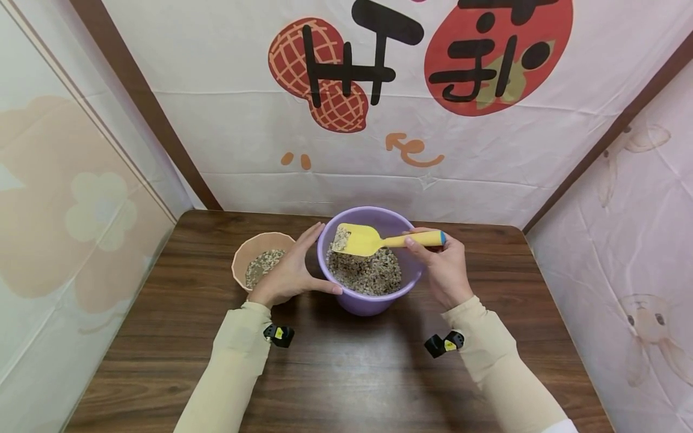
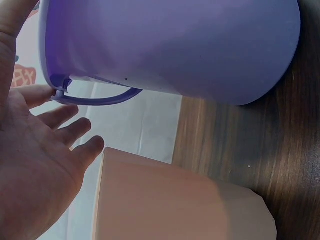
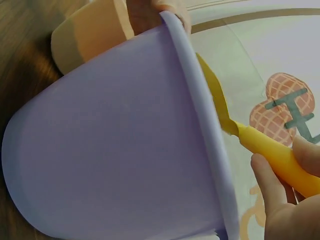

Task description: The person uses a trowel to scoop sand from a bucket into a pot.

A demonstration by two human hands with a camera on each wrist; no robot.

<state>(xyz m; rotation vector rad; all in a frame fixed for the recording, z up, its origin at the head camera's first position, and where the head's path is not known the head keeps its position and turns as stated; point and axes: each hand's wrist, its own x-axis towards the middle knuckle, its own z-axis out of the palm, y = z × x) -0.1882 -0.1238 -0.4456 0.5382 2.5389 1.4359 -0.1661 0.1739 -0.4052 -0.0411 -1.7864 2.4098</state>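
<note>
A purple bucket (image 1: 364,304) with grainy, gravel-like material (image 1: 373,275) inside stands on the table. My right hand (image 1: 445,264) grips the yellow handle of a toy shovel (image 1: 364,242), which lies level across the top of the bucket. Some grains (image 1: 341,239) sit at the tip of its blade. My left hand (image 1: 292,270) touches the bucket's left side, thumb at the near rim and the other fingers extended toward the far side. In the left wrist view its fingertips are close to the bucket's purple handle (image 2: 107,101), which hangs down.
A peach-coloured bowl (image 1: 238,264) holding similar grains stands left of the bucket, partly behind my left hand. Dark wood tabletop (image 1: 352,373) extends toward me and to both sides. A printed white cloth (image 1: 233,132) hangs behind the table, with more cloth at both sides.
</note>
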